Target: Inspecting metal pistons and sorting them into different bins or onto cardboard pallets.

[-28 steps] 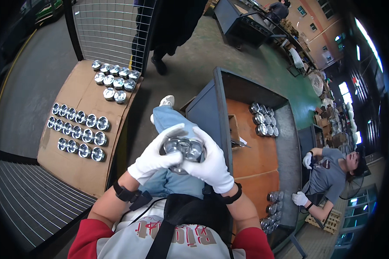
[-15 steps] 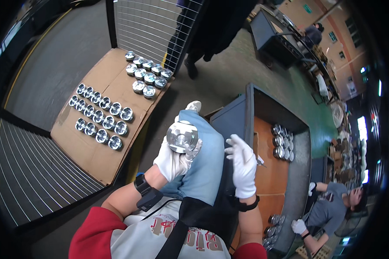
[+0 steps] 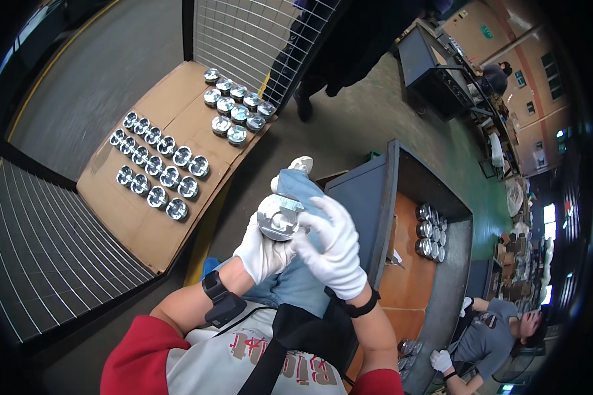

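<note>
A shiny silver piston rests in my gloved left hand, its flat round crown facing up. The fingers of that hand wrap its underside and are partly hidden by it. At the piston's right edge is my gloved right hand, thumb and fingers curved and apart. Its fingertips are close to the piston; whether they touch it I cannot tell. White gloves cover both hands. To the left, several pistons lie in rows on brown cardboard, and a second group stands at its far end.
Wire mesh panels flank the cardboard. On my right is a grey-walled bench with an orange-brown surface and more pistons. A co-worker in white gloves is at the lower right. Another person in dark clothes stands ahead.
My right hand has moved left from beside the bench to the piston's edge. The piston stays in my left hand, turned somewhat. The view has shifted slightly.
</note>
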The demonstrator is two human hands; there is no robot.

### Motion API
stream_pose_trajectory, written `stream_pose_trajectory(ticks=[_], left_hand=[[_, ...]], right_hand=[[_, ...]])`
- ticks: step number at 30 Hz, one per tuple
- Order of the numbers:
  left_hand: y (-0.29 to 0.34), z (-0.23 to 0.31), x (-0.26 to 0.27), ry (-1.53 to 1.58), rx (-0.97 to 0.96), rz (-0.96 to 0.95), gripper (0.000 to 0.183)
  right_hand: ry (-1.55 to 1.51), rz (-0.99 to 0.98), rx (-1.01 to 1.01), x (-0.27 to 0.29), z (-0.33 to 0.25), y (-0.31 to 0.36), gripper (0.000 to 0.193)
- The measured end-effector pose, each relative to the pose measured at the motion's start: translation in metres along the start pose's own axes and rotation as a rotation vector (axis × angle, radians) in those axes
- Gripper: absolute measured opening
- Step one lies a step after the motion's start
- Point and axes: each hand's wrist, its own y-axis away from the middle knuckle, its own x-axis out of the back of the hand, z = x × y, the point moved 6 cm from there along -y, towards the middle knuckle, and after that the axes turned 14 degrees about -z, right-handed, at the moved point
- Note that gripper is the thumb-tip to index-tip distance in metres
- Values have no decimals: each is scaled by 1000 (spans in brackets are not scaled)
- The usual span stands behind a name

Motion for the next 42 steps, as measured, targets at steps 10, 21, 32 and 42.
stream_pose_trajectory(ticks=[10,21,32,42], left_hand=[[-4,4,9,76,-25,48,49],[34,155,127,-571,-155,463,42],[230,305,306,-968,-172,1291,45],[225,316,311,-1723,120,1687,84]], right_hand=[[93,-215,54,-19,-19,-22,38],[329,0,-543,56,107,100,43],[-145,-243,-1345,8,100,227,63],[-299,-159,-1375,2,107,213,52]])
